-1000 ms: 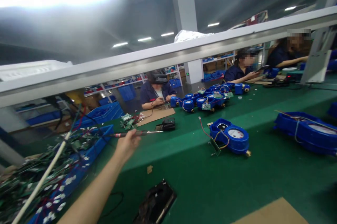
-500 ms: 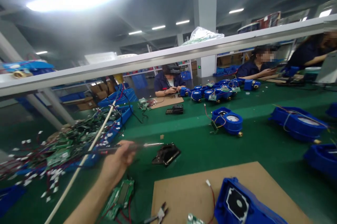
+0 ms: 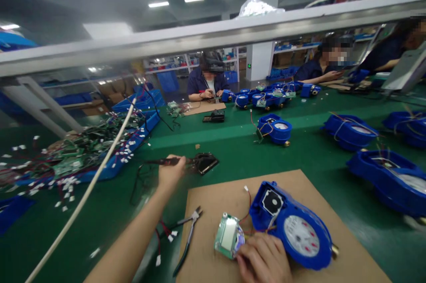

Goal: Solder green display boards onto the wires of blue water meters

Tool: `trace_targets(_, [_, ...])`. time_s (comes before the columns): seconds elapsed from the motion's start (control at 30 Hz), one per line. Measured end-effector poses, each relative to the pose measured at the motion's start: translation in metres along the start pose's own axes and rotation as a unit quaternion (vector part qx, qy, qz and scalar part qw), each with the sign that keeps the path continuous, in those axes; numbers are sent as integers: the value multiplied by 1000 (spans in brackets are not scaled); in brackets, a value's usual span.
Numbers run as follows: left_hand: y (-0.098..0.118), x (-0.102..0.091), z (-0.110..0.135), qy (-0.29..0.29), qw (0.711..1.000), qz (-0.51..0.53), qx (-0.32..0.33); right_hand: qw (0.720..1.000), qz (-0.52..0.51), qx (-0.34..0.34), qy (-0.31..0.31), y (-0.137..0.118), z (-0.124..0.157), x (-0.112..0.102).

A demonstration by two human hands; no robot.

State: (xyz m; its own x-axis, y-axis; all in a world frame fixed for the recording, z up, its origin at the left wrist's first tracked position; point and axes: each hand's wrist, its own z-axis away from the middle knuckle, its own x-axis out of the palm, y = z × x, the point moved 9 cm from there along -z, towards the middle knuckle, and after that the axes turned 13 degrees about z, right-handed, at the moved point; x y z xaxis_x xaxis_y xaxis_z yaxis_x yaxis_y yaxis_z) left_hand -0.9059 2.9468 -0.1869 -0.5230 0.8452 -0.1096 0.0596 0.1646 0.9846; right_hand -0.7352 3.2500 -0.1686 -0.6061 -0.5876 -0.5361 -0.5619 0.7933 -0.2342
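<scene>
My left hand (image 3: 170, 173) is closed around the handle of a soldering iron (image 3: 156, 162), whose tip lies at a black stand (image 3: 204, 163) on the green bench. My right hand (image 3: 264, 260) rests at the bottom of the view with its fingers curled on a small green circuit board with a display (image 3: 228, 241). Thin wires join this board to a blue water meter (image 3: 293, 225) lying on a brown cardboard mat (image 3: 219, 198). Pliers (image 3: 188, 231) lie at the mat's left edge.
A blue tray heaped with wired circuit boards (image 3: 83, 152) sits at the left, crossed by a white cable (image 3: 96, 176). More blue meters (image 3: 349, 130) stand to the right and farther back (image 3: 274, 128). Three people work across the bench under a grey shelf rail (image 3: 199, 37).
The camera has tilted down, bringing the mat, the meter and my right hand into view. My left hand has brought the soldering iron down and nearer, its tip now at the black stand.
</scene>
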Motion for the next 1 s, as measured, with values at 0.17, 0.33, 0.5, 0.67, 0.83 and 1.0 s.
trace_targets(0.17, [-28, 32, 7, -68, 990, 34, -117, 995, -15, 26, -96, 2, 3, 6])
trace_targets(0.33, [-7, 51, 78, -214, 963, 60, -154, 991, -22, 28, -131, 3, 4, 9])
trace_targets(0.5, [14, 65, 158, -352, 924, 49, -143, 988, -17, 24, -152, 2, 6, 9])
trace_targets(0.67, [-2, 73, 189, -408, 895, 55, -172, 985, -8, 15, -172, -1, 5, 7])
trace_targets(0.83, [-4, 74, 193, -386, 901, 88, -180, 978, -11, 12, -210, -1, 6, 9])
trace_targets(1.0, [12, 70, 187, -346, 918, 114, -158, 968, -15, 46, -245, 2, 1, 8])
